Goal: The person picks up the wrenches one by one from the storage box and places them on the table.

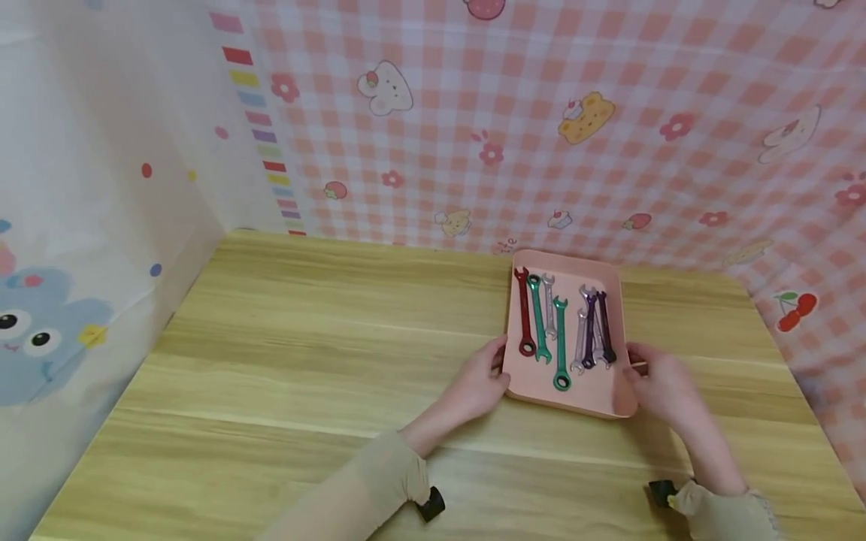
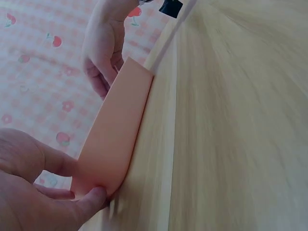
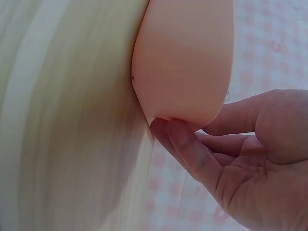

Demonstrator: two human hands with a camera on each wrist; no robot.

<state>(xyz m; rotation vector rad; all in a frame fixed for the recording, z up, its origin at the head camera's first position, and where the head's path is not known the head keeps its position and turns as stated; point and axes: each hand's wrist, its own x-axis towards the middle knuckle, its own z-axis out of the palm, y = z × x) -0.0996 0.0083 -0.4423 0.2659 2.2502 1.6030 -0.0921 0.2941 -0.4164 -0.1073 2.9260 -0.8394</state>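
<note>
A shallow pink tray (image 1: 534,387) sits toward the back right of the table. My left hand (image 1: 479,382) grips its left side near the front corner; the left wrist view shows the thumb (image 2: 94,198) against the wall. On the opposite side, my right hand (image 1: 661,379) holds the right front corner, its fingertips (image 3: 178,130) curled against the tray's outer wall. Several combination wrenches lie lengthwise inside: a red wrench (image 1: 524,315) at the left, a green wrench (image 1: 561,342) near the middle, and a purple wrench (image 1: 590,330) among silver and dark ones at the right.
The wood-grain table (image 1: 304,361) stretches out to the left of the tray. A pink checked cloth (image 1: 433,135) hangs along the back edge, close behind the tray. A white printed cloth (image 1: 122,150) hangs at the left. Black wrist-mounted pieces (image 1: 430,505) show at both sleeves.
</note>
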